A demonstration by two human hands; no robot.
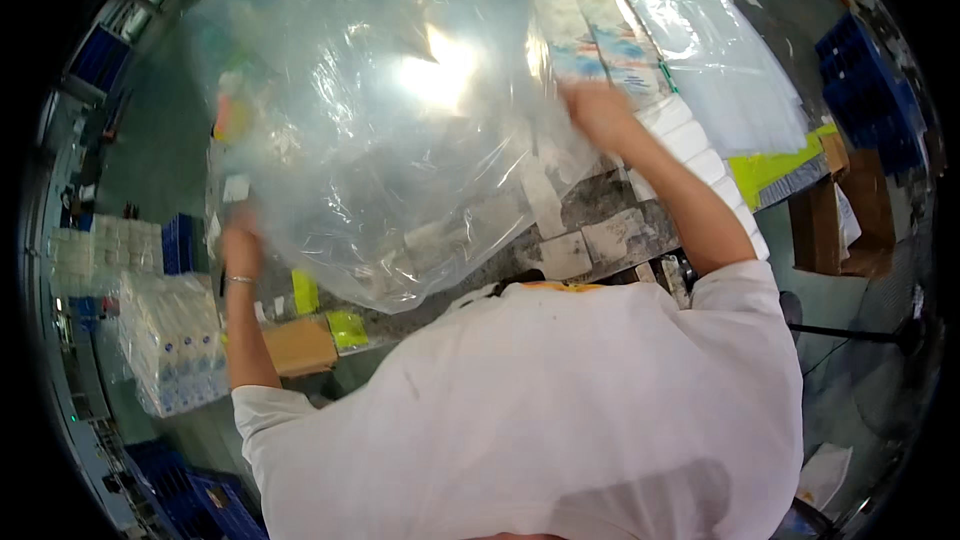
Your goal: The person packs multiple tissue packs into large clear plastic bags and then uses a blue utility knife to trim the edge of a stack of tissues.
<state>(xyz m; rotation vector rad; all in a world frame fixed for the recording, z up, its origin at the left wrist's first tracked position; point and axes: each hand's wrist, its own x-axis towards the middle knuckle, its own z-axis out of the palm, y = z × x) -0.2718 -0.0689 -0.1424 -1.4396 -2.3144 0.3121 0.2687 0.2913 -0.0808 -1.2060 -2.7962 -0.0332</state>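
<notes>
A large clear plastic bag [380, 170] billows over the worktable, spread between my two hands and shining under a lamp's reflection. My right hand [600, 115] is curled closed at the bag's right edge, slightly blurred. Just beyond it lie tall white packs with blue and orange print [570, 30]. At the bag's left edge is my left hand [242, 245], with a band on the wrist. Motion smears its fingers, so its grip does not show. Beside that hand is a small white piece [237, 188]. A row of white packs [695, 145] runs along my right forearm.
Flat clear plastic bags [700, 50] are stacked at the far right. An open cardboard box [845, 225] and blue crates [870, 90] stand to the right. Wrapped bundles of packs [175, 345] and a brown carton [300, 345] are at the left. Worn patches mark the worktable [600, 200].
</notes>
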